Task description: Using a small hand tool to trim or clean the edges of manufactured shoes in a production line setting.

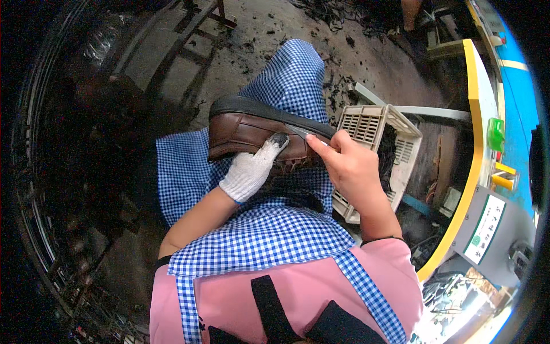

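Observation:
A brown leather shoe (243, 131) with a thick black sole (252, 105) lies on its side above my lap, its sole edge facing away from me. My left hand (252, 169), in a white knitted glove with a dark thumb tip, is closed on the shoe, the thumb pressing on its side. In my bare right hand (349, 166) is a knife (299, 132) with a thin pale blade. The blade lies along the seam where sole and upper meet. The fingers of my left hand behind the shoe are hidden.
A cream plastic crate (408, 166) holding black scraps stands close to my right. Black scraps (329, 14) litter the floor. Beyond the crate is a yellow-edged table (474, 109) with a green clip-like item (495, 135). A wooden frame (189, 40) stands at the far left.

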{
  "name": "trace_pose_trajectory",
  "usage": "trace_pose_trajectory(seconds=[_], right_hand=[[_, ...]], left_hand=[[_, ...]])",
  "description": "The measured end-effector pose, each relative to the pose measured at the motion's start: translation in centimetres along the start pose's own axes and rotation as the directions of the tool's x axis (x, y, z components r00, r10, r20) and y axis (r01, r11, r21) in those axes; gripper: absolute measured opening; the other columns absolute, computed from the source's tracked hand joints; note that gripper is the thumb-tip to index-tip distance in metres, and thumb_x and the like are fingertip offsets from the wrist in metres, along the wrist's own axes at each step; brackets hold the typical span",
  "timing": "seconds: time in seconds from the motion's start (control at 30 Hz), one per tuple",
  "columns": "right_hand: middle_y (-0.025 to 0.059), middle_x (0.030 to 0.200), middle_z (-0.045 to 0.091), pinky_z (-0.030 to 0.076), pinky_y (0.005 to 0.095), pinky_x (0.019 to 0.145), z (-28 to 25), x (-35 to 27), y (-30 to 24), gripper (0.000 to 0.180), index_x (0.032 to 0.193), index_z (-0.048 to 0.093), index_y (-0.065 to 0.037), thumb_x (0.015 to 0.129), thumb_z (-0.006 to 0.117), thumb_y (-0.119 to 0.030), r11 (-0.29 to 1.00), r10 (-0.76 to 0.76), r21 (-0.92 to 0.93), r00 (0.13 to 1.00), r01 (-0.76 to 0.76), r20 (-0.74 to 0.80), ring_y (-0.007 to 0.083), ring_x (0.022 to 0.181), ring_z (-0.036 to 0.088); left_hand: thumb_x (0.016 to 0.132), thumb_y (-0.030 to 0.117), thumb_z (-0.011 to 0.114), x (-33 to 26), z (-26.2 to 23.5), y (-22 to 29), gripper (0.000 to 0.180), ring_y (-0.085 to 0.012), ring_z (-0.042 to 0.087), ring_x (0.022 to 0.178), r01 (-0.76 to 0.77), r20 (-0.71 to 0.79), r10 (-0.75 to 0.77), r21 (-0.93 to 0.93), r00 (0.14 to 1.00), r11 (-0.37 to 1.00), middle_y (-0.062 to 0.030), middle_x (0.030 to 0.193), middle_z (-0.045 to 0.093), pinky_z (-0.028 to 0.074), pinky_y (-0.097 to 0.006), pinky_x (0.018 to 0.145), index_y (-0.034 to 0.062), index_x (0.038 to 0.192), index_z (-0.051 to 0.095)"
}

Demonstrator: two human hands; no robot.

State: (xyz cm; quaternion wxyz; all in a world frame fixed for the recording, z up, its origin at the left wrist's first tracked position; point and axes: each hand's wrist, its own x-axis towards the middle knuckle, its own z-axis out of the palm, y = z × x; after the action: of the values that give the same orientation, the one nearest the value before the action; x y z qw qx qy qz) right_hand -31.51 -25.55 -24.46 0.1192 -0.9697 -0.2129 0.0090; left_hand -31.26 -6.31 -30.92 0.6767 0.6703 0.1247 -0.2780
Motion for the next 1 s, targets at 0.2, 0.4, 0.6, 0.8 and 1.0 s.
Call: trace_pose_trajectory(seconds=[0.2,0.4,0.6,0.8,1.0], right_hand=[[0.0061,0.074,0.048,0.045,0.0332,0.046,1.7,0.5,0.0,0.04,0.108,0.06,-0.02,0.071,0.056,-0.005,0.999,0.035,0.039,0.999,-0.034,-0.031,0.0216,0.055,0.055],[0.0056,0.069,0.049,0.043,0.0302,0.047,1.5,1.3,0.2,0.029,0.106,0.061,-0.013,0.077,0.061,-0.009,0.986,0.112,0.13,0.993,-0.108,-0.026,0.0205,0.054,0.053],[0.006,0.072,0.055,0.044,0.0286,0.05,2.2,2.8,0.4,0.029,0.098,0.063,-0.008,0.07,0.069,-0.012,0.945,0.088,0.323,0.988,-0.042,-0.128,0.0196,0.057,0.056],[0.0046,0.077,0.057,0.047,0.0304,0.054,2.3,4.0,-1.0,0.015,0.085,0.063,-0.005,0.07,0.066,-0.007,0.981,-0.043,0.177,0.984,0.074,-0.171,0.0207,0.068,0.059],[0.0048,0.079,0.056,0.048,0.0288,0.055,2.1,3.6,-1.7,0.018,0.084,0.06,-0.004,0.066,0.065,-0.006,0.993,-0.111,0.015,0.984,0.114,-0.141,0.02,0.069,0.058]], left_hand=[[0.089,0.032,0.052,0.6,-0.1,-1.1,0.038,-0.0225,0.059,0.094,-0.12,0.03,0.117,0.178,0.993,0.977,-0.0137,0.105,0.06,0.045,-0.034,0.082,0.002,0.112,0.054],[0.093,0.016,0.036,0.6,-0.1,-2.8,0.032,-0.029,0.061,0.087,-0.436,0.154,0.424,0.531,0.893,0.726,-0.0166,0.109,0.057,0.05,-0.037,0.073,0.0089,0.122,0.049],[0.09,0.017,0.045,0.6,-0.2,-2.8,0.029,-0.0299,0.061,0.081,-0.5,0.197,0.483,0.575,0.853,0.648,-0.0172,0.097,0.061,0.051,-0.037,0.07,0.0062,0.115,0.053],[0.088,0.013,0.046,0.3,-0.3,-3.6,0.029,-0.0291,0.061,0.081,-0.573,0.344,0.555,0.758,0.757,0.312,-0.0181,0.096,0.061,0.05,-0.038,0.071,0.0063,0.115,0.053],[0.089,0.014,0.046,0.5,-0.2,-4.2,0.026,-0.028,0.061,0.064,-0.678,0.455,0.745,0.735,0.487,-0.005,-0.0165,0.088,0.06,0.052,-0.036,0.054,0.001,0.111,0.053]])
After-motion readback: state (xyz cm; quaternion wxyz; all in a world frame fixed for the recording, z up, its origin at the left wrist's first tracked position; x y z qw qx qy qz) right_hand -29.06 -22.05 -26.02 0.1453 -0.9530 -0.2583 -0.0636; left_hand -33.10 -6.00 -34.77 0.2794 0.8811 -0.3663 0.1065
